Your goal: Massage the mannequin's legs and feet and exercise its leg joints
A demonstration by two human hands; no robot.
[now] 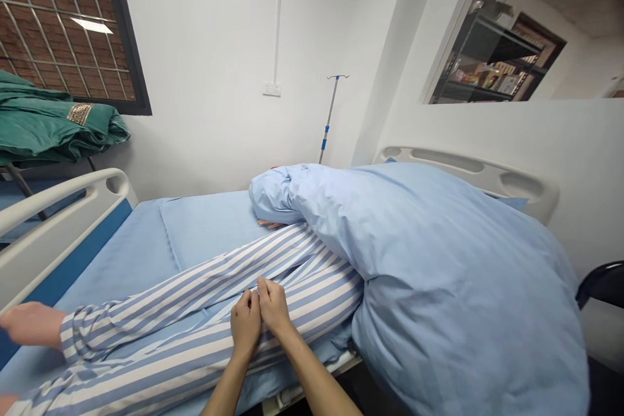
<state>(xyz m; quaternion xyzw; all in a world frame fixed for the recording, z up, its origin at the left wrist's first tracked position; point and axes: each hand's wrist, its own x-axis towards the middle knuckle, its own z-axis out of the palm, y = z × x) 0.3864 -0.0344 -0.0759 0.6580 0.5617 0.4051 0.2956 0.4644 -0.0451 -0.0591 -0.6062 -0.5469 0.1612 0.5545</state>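
Side by side over the thigh of the blue-and-white striped trousers [195, 286], my left hand [245, 322] and my right hand [273, 304] are closed, their thumbs close together. Both sets of fingers curl down toward the cloth, and whatever they may hold is hidden beneath them. The trousers are on a figure lying on the bed, with one bare foot [34, 325] showing at the left. A light blue quilt [429, 260] is bunched over the figure's upper body. Under the quilt's edge, a few fingertips [270, 223] of the figure show.
Light blue sheet [209, 224] covers the bed between a footboard [63, 208] at left and a headboard [468, 166] at right. An IV pole [329, 120] stands behind the bed. Green folded fabric [53, 127] lies far left. A black chair [604, 283] is at right. The quilt overhangs the near edge.
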